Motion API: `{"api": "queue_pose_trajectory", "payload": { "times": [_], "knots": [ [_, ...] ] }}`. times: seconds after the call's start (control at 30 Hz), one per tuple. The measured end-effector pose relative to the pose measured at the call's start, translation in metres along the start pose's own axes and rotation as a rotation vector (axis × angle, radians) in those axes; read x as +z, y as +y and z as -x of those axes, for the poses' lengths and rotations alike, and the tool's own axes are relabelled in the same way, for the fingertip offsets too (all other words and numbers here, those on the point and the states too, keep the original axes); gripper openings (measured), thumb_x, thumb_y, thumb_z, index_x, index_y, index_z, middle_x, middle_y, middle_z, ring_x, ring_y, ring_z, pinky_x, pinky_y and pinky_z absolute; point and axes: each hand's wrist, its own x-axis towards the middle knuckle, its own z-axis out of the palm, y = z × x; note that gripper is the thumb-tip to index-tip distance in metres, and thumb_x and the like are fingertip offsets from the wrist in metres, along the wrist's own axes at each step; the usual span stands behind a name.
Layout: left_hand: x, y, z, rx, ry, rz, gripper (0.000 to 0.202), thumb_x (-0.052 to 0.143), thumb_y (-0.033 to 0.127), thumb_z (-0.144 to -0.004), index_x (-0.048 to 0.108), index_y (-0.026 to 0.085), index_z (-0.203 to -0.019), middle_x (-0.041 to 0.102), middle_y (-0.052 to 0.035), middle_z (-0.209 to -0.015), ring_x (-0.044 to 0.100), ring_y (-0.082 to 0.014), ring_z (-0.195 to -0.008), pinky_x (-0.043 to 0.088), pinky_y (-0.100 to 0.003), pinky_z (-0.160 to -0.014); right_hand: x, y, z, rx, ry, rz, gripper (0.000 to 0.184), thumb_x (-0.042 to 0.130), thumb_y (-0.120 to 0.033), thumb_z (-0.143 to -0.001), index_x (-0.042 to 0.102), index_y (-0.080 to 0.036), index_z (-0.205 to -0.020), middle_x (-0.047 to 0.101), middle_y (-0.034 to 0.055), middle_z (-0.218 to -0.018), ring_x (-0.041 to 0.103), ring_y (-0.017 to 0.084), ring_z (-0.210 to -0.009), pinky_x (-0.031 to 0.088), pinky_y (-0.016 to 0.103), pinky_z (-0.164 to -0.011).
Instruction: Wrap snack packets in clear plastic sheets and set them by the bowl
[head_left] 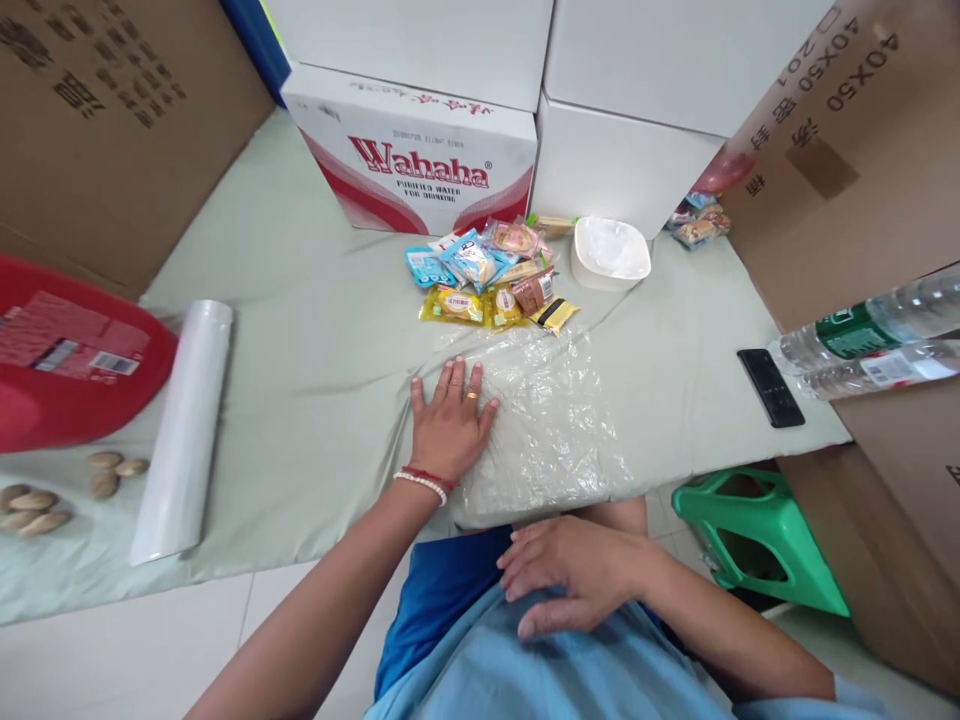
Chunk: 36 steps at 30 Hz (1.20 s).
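Note:
My left hand (pixel 450 420) lies flat with its fingers spread on the left edge of a clear plastic sheet (pixel 547 420), which is spread over the pale green cloth (pixel 315 340). It wears a ring and bead bracelets. My right hand (pixel 574 572) rests open against my light blue shirt, below the table edge, holding nothing. Beyond the sheet lies a heap of small snack packets (pixel 491 280), and a white plastic bowl (pixel 609 253) stands to their right.
A roll of clear film (pixel 184 430) lies at the left, with several nuts (pixel 45 495) and a red basin (pixel 67 360) beside it. A Wahaha carton (pixel 416 150), white boxes and brown cartons stand behind. A black phone (pixel 770 387), two water bottles (pixel 870 350) and a green stool (pixel 757 535) are at the right.

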Motion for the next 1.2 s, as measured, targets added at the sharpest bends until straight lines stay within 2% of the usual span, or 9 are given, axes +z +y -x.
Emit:
{"api": "queue_pose_trajectory", "payload": {
  "times": [0.1,0.17,0.23,0.3,0.43,0.83,1.0,1.1,1.2],
  "knots": [
    [0.002,0.0,0.0,-0.008,0.02,0.005,0.066,0.029,0.047,-0.11,0.035,0.013,-0.167,0.031,-0.0209,-0.174,0.031,-0.0337,-0.164,0.008,-0.074,-0.131,-0.024,0.004,-0.007,0.142,0.275,0.049,0.035,0.05,-0.04,-0.111,0.075,-0.025,-0.129,0.081,0.0061,-0.124,0.072,0.018,-0.128,0.055,0.038,-0.114],
    [0.002,0.0,0.001,-0.011,0.021,0.007,0.067,0.029,0.046,-0.11,0.033,0.013,-0.168,0.033,-0.0213,-0.173,0.033,-0.0336,-0.163,0.007,-0.073,-0.132,-0.039,0.019,-0.013,0.321,0.492,0.277,0.042,0.047,-0.039,-0.112,0.066,-0.024,-0.146,0.07,0.0123,-0.147,0.062,0.023,-0.143,0.048,0.048,-0.123],
    [0.0,-0.001,0.003,-0.012,0.021,0.0,0.068,0.029,0.047,-0.11,0.031,0.013,-0.169,0.033,-0.0216,-0.173,0.034,-0.0336,-0.162,0.007,-0.073,-0.132,-0.05,0.042,-0.013,0.488,0.587,0.495,0.052,0.048,-0.042,-0.111,0.054,-0.022,-0.158,0.055,0.0166,-0.163,0.046,0.03,-0.157,0.035,0.06,-0.13],
    [-0.001,-0.002,0.006,-0.011,0.02,-0.014,0.069,0.03,0.048,-0.11,0.03,0.014,-0.169,0.033,-0.0214,-0.173,0.034,-0.0336,-0.162,0.006,-0.074,-0.131,-0.057,0.066,-0.005,0.633,0.597,0.621,0.058,0.049,-0.043,-0.11,0.048,-0.022,-0.163,0.047,0.017,-0.169,0.036,0.034,-0.162,0.026,0.068,-0.131],
    [-0.006,-0.009,0.013,-0.01,-0.013,-0.049,0.07,0.031,0.051,-0.109,0.03,0.016,-0.17,0.031,-0.0199,-0.174,0.034,-0.0343,-0.162,0.006,-0.074,-0.132,-0.06,0.096,0.029,0.785,0.594,0.702,0.058,0.042,-0.044,-0.112,0.043,-0.024,-0.166,0.043,0.0155,-0.172,0.036,0.035,-0.162,0.021,0.072,-0.131],
    [-0.01,-0.031,0.018,0.034,-0.061,-0.122,0.079,0.028,0.058,-0.107,0.027,0.012,-0.17,0.027,-0.0213,-0.175,0.032,-0.0356,-0.163,0.012,-0.073,-0.131,-0.083,0.124,0.151,0.864,0.786,0.83,0.059,0.035,-0.044,-0.113,0.043,-0.019,-0.166,0.047,0.0208,-0.168,0.046,0.035,-0.157,0.039,0.067,-0.125],
    [-0.014,-0.059,0.022,0.213,-0.045,-0.121,0.08,0.028,0.061,-0.108,0.022,0.013,-0.172,0.031,-0.0215,-0.174,0.037,-0.036,-0.16,0.008,-0.069,-0.132,-0.078,0.121,0.166,0.884,0.734,0.884,0.06,0.04,-0.041,-0.112,0.035,-0.026,-0.17,0.047,0.0152,-0.17,0.045,0.035,-0.157,0.035,0.065,-0.128],
    [-0.022,-0.075,0.024,0.346,-0.043,-0.092,0.076,0.037,0.06,-0.108,0.023,0.022,-0.172,0.031,-0.0189,-0.175,0.04,-0.0377,-0.158,0.007,-0.071,-0.131,-0.077,0.114,0.164,0.871,0.719,0.894,0.065,0.045,-0.038,-0.111,0.028,-0.03,-0.173,0.045,0.0142,-0.171,0.045,0.035,-0.157,0.035,0.063,-0.129],
    [-0.028,-0.079,0.024,0.346,-0.062,-0.052,0.075,0.048,0.06,-0.105,0.026,0.031,-0.172,0.032,-0.0174,-0.175,0.044,-0.04,-0.155,0.009,-0.073,-0.129,-0.077,0.108,0.164,0.876,0.688,0.886,0.069,0.049,-0.036,-0.109,0.026,-0.031,-0.174,0.046,0.0133,-0.171,0.047,0.036,-0.156,0.034,0.063,-0.129]
  ]
}}
